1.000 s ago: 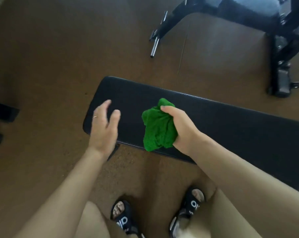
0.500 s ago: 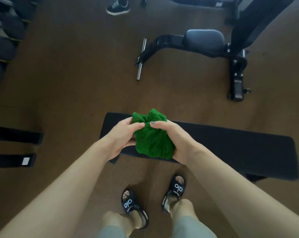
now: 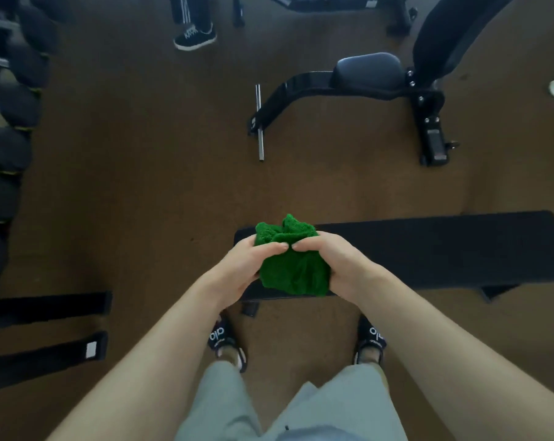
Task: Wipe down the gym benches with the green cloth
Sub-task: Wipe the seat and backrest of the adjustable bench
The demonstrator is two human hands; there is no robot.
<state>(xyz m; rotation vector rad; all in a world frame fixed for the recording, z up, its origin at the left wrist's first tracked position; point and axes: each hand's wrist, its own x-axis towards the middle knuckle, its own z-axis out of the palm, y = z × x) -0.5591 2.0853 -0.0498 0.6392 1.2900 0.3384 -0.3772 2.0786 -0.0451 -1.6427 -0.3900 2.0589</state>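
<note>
Both my hands clamp the bunched green cloth (image 3: 293, 265), left hand (image 3: 243, 265) at its 9, right hand (image 3: 336, 265) at its 3, held over the flat bench's (image 3: 428, 249) left end. I judge wiping's not begun; adj. bench (image 3: 364, 74) at 12 still to do. Whether pads are clean, can't tell. Cloth's underside hidden.

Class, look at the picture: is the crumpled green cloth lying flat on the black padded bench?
No: the crumpled green cloth is bunched and gripped between the left hand and right hand above the black padded bench.
</note>
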